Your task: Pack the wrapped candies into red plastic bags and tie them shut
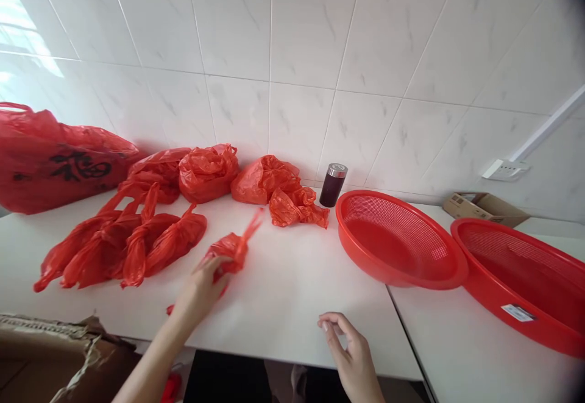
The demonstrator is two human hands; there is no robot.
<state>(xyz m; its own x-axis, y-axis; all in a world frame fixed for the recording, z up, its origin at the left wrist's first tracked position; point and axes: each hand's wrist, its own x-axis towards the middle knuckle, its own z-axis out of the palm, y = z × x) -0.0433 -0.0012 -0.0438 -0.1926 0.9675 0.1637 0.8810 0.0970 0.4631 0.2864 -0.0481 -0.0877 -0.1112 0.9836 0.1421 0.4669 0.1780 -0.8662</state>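
Observation:
My left hand is closed around a tied red plastic bag, whose knotted end points up and away to the right. What the bag contains is hidden. My right hand hovers by the table's front edge, fingers loosely curved and apart, with nothing in it. To the left of my left hand lies a row of several tied red bags, side by side on the white table. A crumpled red bag rests farther back, beyond both hands.
Along the tiled wall stand fuller red bags and a large red bag with black lettering. A dark bottle is near a red colander; a second red basin sits beside it. A cardboard box occupies the lower left.

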